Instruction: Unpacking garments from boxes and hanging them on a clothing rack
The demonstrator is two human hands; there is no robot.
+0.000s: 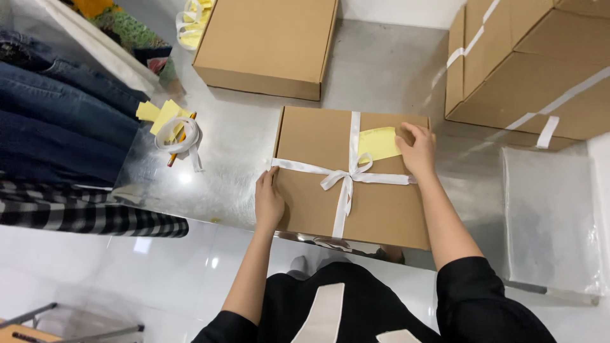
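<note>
On the yellow note (pixel 377 143), the right hand (pixel 416 150) lies palm down, fingers loosely spread and pressing the note's right edge, gripping nothing. Note: rectangular, pale yellow, tucked partly under the vertical band of a white ribbon (pixel 345 180) on the upper right quarter of a flat cardboard box (pixel 311 203). Ribbon: crossed over the lid both ways, tied in a bow near the lid's centre. Left hand (pixel 268 202): open, fingers together, resting against the box's left edge where the horizontal ribbon band meets it, not closed around anything. Box: brown, shallow, lying flat at the near edge of a grey metal table (pixel 241 159), its near side slightly overhanging. Behind it, apart: a second plain cardboard box (pixel 267 47). Far right: a stack of large cartons (pixel 527 70) sealed with white tape. Right of the ribboned box: a clear plastic sheet or bag (pixel 549 222). Left on the table: loose yellow slips (pixel 162 114), a coil of white ribbon (pixel 181 136) and a pencil (pixel 180 141) lying through it. Far left: folded denim garments (pixel 57 108) above a black-and-white checked fabric (pixel 82 213).
</note>
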